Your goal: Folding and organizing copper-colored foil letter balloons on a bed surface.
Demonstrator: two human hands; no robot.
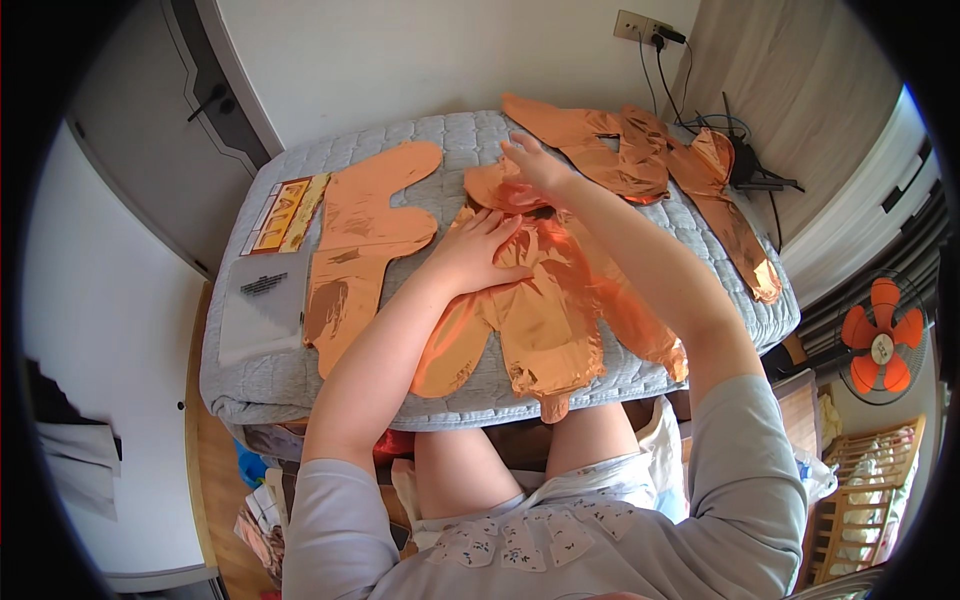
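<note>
Several flat rose-gold foil balloons lie on a grey quilted mattress (pixel 280 375). My left hand (pixel 478 250) presses flat, fingers spread, on the crinkled foil balloon (pixel 545 315) in the middle. My right hand (pixel 535 165) reaches farther back, fingers spread on the upper part of the same foil pile (pixel 492 188). Neither hand grips anything. A smooth foil balloon (pixel 360 235) lies flat to the left, apart from both hands.
More foil balloons (pixel 640 150) lie at the back right. A clear plastic package (pixel 262 305) and a printed card (pixel 285 213) sit at the mattress's left edge. An orange fan (pixel 880 340) stands right, cables and a wall socket (pixel 640 27) behind, a door (pixel 150 110) left.
</note>
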